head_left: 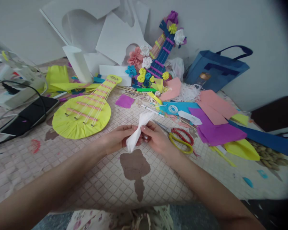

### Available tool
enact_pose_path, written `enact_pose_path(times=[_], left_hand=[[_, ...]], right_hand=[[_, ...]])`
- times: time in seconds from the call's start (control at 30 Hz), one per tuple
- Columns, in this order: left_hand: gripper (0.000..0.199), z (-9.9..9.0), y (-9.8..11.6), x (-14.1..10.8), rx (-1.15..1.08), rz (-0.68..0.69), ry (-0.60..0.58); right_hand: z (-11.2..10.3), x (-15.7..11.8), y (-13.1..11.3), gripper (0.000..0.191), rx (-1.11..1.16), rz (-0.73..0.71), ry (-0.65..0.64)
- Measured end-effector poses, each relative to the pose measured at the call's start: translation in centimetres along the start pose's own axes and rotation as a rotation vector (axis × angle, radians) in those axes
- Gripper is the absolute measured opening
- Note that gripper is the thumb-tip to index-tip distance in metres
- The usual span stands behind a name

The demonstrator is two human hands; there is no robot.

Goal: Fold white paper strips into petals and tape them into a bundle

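Both hands meet over the middle of the table around a white crepe paper piece (137, 130), which is pinched at its waist and flares at both ends. My left hand (124, 135) grips it from the left, fingers closed. From the other side my right hand (155, 135) closes thumb and fingers on the same paper. Just right of my right hand lie scissors (181, 143) with red and yellow handles. A yellow paper lute-shaped instrument (83, 116) with pink bars and strings lies left of my hands.
Behind stand a blue paper instrument with flowers (159, 64), white cut boards (121, 38) and a blue bag (213, 70). Purple paper (215, 129) and pink paper (214, 107) lie at right. A phone (30, 115) and power strip (16, 94) with cables occupy the left.
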State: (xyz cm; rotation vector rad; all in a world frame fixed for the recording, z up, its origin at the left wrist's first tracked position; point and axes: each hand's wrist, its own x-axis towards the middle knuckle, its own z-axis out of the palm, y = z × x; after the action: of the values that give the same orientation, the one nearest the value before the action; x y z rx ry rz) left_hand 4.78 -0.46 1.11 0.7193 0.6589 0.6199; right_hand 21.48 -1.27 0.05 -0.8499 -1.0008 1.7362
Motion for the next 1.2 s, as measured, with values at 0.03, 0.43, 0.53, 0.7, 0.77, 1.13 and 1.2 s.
enact_pose_path(times=[0.03, 0.43, 0.53, 0.7, 0.77, 1.13, 1.2], left_hand=[[0.025, -0.1, -0.11, 0.11, 0.039, 0.035, 0.014], [0.031, -0.21, 0.14, 0.11, 0.348, 0.123, 0.16], [0.042, 0.04, 0.21, 0.19, 0.333, 0.092, 0.16], [0.028, 0.12, 0.32, 0.01, 0.403, 0.187, 0.196], [0.028, 0.05, 0.39, -0.11, 0.346, 0.148, 0.176], [0.025, -0.04, 0.18, -0.17, 0.356, 0.108, 0.104], [0.025, 0.14, 0.24, -0.25, 0.302, 0.074, 0.082]], right_hand=[[-0.05, 0.05, 0.08, 0.026, 0.002, -0.01, 0.023], [0.25, -0.07, 0.17, 0.035, -0.068, -0.084, 0.147], [0.27, -0.13, 0.22, 0.037, -0.129, -0.124, 0.177], [0.44, -0.26, 0.2, 0.036, -0.185, -0.132, 0.167], [0.48, -0.27, 0.09, 0.036, -0.176, -0.115, 0.132], [0.26, -0.19, 0.02, 0.033, -0.179, -0.111, 0.147], [0.39, -0.24, 0.14, 0.035, -0.18, -0.078, 0.122]])
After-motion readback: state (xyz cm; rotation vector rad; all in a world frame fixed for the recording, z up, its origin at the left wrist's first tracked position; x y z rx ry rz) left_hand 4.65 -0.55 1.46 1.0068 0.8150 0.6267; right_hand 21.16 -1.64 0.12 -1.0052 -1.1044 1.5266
